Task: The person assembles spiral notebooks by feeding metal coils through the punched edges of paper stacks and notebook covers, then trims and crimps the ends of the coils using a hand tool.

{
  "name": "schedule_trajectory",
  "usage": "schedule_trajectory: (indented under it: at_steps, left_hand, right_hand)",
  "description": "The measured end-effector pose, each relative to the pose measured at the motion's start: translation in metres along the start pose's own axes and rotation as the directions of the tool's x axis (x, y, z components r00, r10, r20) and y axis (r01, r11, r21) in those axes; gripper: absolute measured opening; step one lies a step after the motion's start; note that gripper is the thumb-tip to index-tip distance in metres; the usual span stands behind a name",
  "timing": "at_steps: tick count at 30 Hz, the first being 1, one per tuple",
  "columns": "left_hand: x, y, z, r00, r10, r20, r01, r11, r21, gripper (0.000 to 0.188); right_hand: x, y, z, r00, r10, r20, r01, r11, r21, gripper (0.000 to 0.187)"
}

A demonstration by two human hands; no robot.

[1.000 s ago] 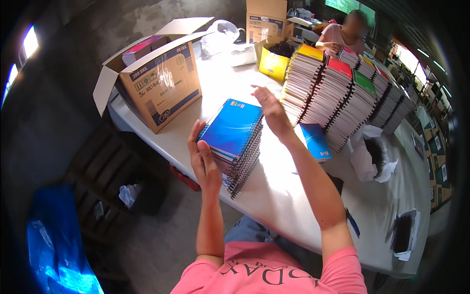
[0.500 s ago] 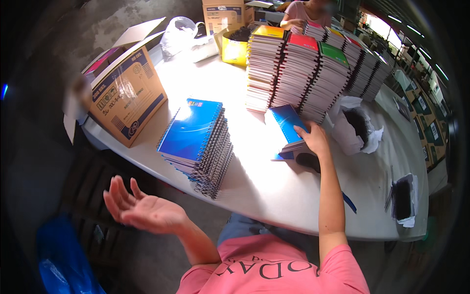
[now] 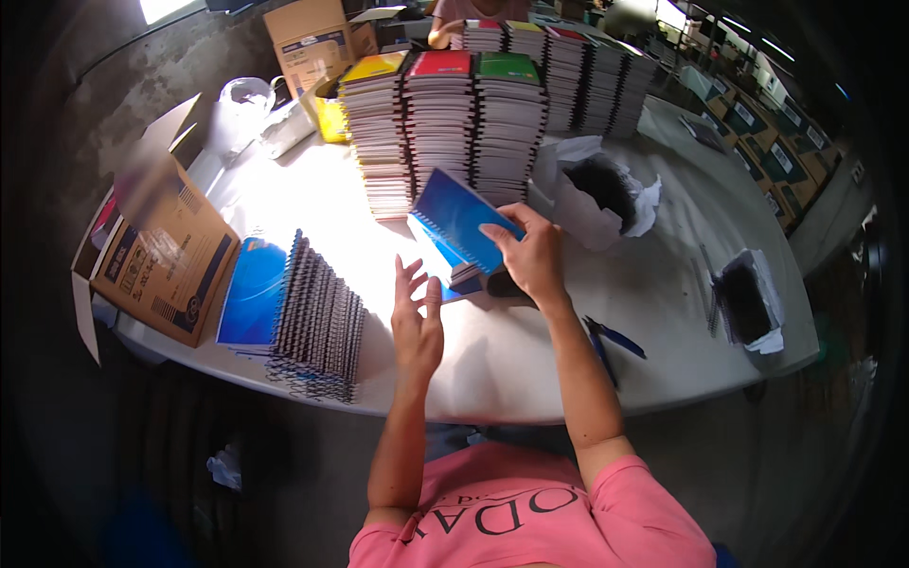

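Observation:
Between thumb and fingers, my right hand (image 3: 532, 248) grips a blue spiral notebook (image 3: 462, 220), tilted above a low pile of blue notebooks (image 3: 464, 282) that it partly hides. My left hand (image 3: 418, 327) is just to the left of that pile, fingers spread and holding nothing. Further left, near the table edge, rises a tall stack of blue spiral notebooks (image 3: 254, 293), its coils facing right. A dark object (image 3: 508, 284), partly covered by my right wrist, lies beside the low pile.
Tall stacks of yellow, red and green notebooks (image 3: 441, 128) stand behind my hands. An open cardboard box (image 3: 169, 251) is at the left. Blue-handled pliers (image 3: 611, 341), paper-wrapped dark coils (image 3: 606, 194) and a smaller bundle (image 3: 746, 301) lie to the right. Another person (image 3: 483, 11) is behind the stacks.
My right hand has lifted a blue notebook off the low pile. My left hand has come from beyond the table's front edge to beside the pile. The view has shifted right.

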State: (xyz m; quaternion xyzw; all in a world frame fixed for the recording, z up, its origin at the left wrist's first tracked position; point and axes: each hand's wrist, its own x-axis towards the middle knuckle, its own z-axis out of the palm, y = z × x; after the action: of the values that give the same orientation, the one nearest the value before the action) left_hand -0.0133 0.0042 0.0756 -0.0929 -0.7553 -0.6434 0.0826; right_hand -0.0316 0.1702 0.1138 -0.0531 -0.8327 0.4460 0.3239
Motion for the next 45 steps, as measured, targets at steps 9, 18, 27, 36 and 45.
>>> schedule_trajectory:
  at_steps: [9, 18, 27, 36, 45]
  left_hand:
    - [0.001, 0.017, -0.029, 0.909, 0.35, 0.224, -0.405, 0.869, 0.284, 0.022]
    - [-0.037, -0.01, 0.01, 0.767, 0.304, 0.565, -0.635, 0.479, 0.605, 0.054]
    - [-0.061, -0.021, 0.032, 0.884, 0.333, 0.329, -0.468, 0.6, 0.649, 0.061]
    - [-0.058, -0.03, 0.049, 0.913, 0.373, 0.164, -0.374, 0.607, 0.701, 0.047]
    - [-0.05, -0.024, 0.044, 0.891, 0.357, 0.281, -0.45, 0.614, 0.649, 0.042]
  right_hand:
    - [-0.052, 0.063, -0.142, 0.991, 0.132, -0.024, -0.134, 0.979, -0.155, 0.047]
    - [-0.035, 0.268, -0.279, 0.925, 0.306, -0.227, -0.361, 0.514, -0.778, 0.053]
    - [-0.064, 0.038, -0.13, 0.871, 0.076, 0.486, -0.056, 0.997, -0.054, 0.036]
    - [-0.088, 0.038, -0.08, 0.938, -0.032, 0.344, 0.037, 0.999, -0.01, 0.013]
    - [-0.08, 0.053, -0.083, 0.771, 0.083, 0.632, -0.281, 0.934, 0.22, 0.012]
